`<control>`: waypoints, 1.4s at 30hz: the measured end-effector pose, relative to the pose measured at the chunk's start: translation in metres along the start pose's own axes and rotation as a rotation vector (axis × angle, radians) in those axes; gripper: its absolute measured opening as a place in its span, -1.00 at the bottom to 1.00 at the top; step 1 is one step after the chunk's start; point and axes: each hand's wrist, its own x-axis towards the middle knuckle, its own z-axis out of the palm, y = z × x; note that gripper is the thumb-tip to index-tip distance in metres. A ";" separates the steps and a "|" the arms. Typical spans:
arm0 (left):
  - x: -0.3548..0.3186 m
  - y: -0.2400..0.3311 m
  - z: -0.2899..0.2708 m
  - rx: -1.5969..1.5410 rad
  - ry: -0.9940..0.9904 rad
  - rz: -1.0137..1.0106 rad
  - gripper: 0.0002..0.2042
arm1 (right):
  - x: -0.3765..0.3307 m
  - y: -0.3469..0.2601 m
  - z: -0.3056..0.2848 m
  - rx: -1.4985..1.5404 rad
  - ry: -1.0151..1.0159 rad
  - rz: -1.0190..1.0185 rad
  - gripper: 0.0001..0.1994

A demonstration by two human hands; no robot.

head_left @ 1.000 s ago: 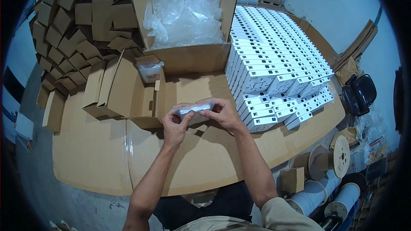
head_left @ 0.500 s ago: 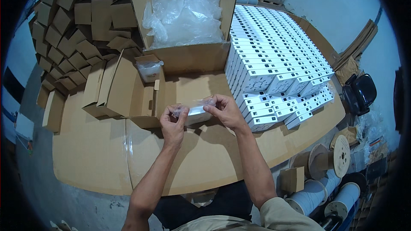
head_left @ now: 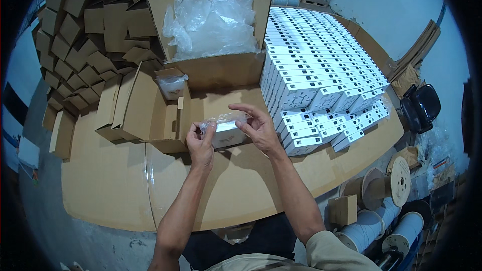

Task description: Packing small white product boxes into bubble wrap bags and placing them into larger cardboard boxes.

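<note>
A white box [head_left: 230, 137] in a clear plastic bag [head_left: 223, 119] is in front of me, above the cardboard-covered table. My left hand [head_left: 202, 144] is closed on the bag's left end, thumb on top. At the other end, my right hand [head_left: 259, 129] has its index finger stretched out and its thumb apart from it, close against the bag's right edge. Just left of the hands stands an open brown carton [head_left: 173, 120]; a bagged white box [head_left: 171, 85] sits in its far end.
A large open carton [head_left: 216, 62] full of clear plastic bags [head_left: 211, 27] stands at the back. Rows of stacked white boxes [head_left: 301, 93] fill the right side. Many brown cartons [head_left: 83, 45] pile up at the far left. Cable spools [head_left: 361, 231] and a black chair [head_left: 422, 108] are off the table's right.
My right index finger has lifted and spread away from the thumb. The bagged box now shows more of its front face. The view has shifted slightly.
</note>
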 end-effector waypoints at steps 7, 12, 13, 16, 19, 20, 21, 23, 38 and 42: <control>0.003 -0.002 -0.001 -0.045 -0.016 0.004 -0.82 | -0.001 -0.004 -0.003 -0.258 -0.088 0.111 -0.77; 0.002 0.001 -0.001 0.170 0.013 0.152 -0.69 | -0.002 -0.005 0.000 -0.254 -0.049 0.139 -0.73; 0.000 0.004 0.002 0.169 0.013 0.151 -0.69 | -0.002 -0.008 0.000 -0.246 -0.040 0.180 -0.72; -0.006 0.013 0.010 0.352 0.017 0.256 -0.63 | -0.003 -0.018 0.003 -0.245 -0.029 0.256 -0.71; -0.009 0.014 0.012 0.430 -0.003 0.360 -0.59 | -0.004 -0.021 0.004 -0.257 -0.025 0.319 -0.72; -0.010 0.015 0.012 0.577 0.003 0.487 -0.59 | -0.003 -0.021 0.005 -0.261 -0.024 0.346 -0.73; -0.011 0.016 0.011 0.724 0.009 0.614 -0.59 | -0.003 -0.020 0.006 -0.259 -0.027 0.347 -0.73; -0.010 0.022 0.010 0.867 -0.057 0.805 -0.61 | -0.003 -0.021 0.006 -0.280 -0.034 0.267 -0.73; -0.015 0.028 0.012 0.758 -0.159 0.358 -0.71 | -0.003 -0.017 0.003 -0.283 -0.021 0.229 -0.74; -0.012 0.025 0.006 0.741 -0.210 0.329 -0.69 | -0.003 -0.013 0.000 -0.307 -0.032 0.170 -0.75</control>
